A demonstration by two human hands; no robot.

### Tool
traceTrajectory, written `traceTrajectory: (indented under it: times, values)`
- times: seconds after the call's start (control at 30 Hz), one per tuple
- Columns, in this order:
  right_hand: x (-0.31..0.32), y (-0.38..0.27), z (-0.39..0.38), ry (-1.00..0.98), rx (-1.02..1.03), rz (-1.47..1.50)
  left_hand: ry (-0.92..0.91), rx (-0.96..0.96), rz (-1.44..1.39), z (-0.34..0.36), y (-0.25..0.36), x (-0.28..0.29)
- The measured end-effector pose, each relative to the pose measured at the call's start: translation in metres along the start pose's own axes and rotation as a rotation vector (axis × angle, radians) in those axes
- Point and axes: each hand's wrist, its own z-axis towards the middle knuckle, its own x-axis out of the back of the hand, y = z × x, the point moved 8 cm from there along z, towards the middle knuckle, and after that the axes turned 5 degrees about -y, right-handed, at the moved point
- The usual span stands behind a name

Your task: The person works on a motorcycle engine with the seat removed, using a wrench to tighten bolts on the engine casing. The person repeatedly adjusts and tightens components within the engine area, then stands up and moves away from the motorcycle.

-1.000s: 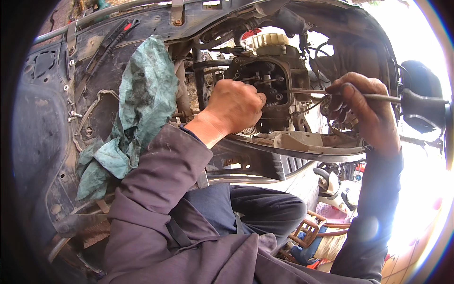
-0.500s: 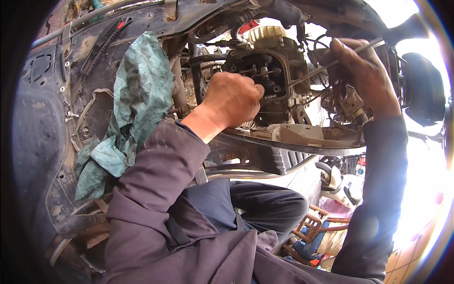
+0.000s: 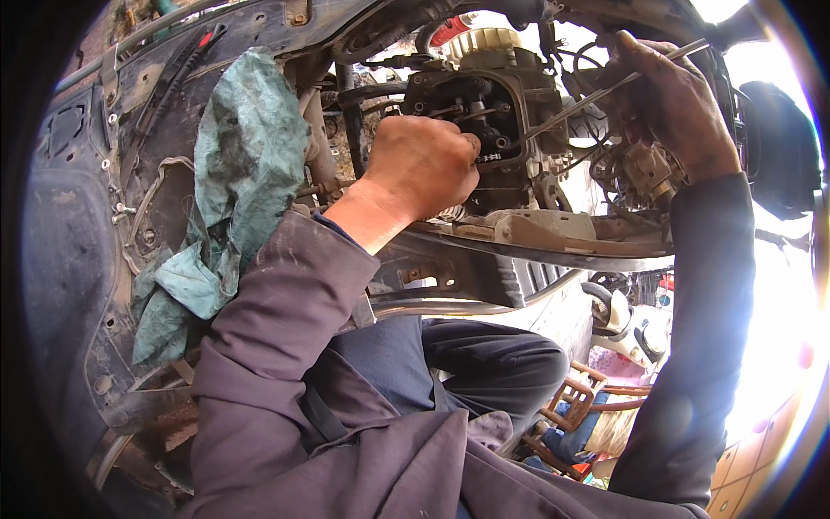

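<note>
My left hand (image 3: 419, 160) is closed at the lower left of the opened engine housing (image 3: 486, 177), knuckles up; what its fingers hold is hidden. Dark valve parts and bolts show inside that housing. My right hand (image 3: 670, 108), darkened with grime, is closed on a long thin metal rod (image 3: 588, 102), which slants from the housing's right part up toward the upper right. A dirty teal cloth (image 3: 246, 147) lies on the black body panel (image 3: 69, 229) beside my left forearm.
A black and red tool (image 3: 169, 91) rests on the panel at upper left. Hoses, cables and a metal frame rail (image 3: 536, 229) surround the engine. A black rounded part (image 3: 774, 151) sticks out at right. Behind my legs are a white scooter (image 3: 631, 333) and wooden chair (image 3: 575, 398).
My right hand has risen, tilting the rod from nearly level to a steep slant. My left hand stays closed by the housing. The whole view has shifted slightly.
</note>
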Motion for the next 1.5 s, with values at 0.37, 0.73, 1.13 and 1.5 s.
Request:
traceTrajectory:
  times: [0.37,0.73,1.13,1.5]
  values:
    - [0.002,-0.013,-0.098,0.061,0.25,0.306,0.049,-0.025,-0.118,-0.004,-0.005,0.004]
    - [-0.16,0.176,-0.237,-0.05,0.003,0.628,0.057,-0.025,-0.183,-0.001,-0.004,0.01]
    - [-0.188,0.192,-0.211,0.149,-0.118,1.062,-0.006,-0.028,-0.189,0.001,-0.004,0.004]
    - [-0.206,0.153,-0.257,-0.398,-0.671,0.994,-0.008,-0.03,-0.142,-0.002,-0.005,0.007]
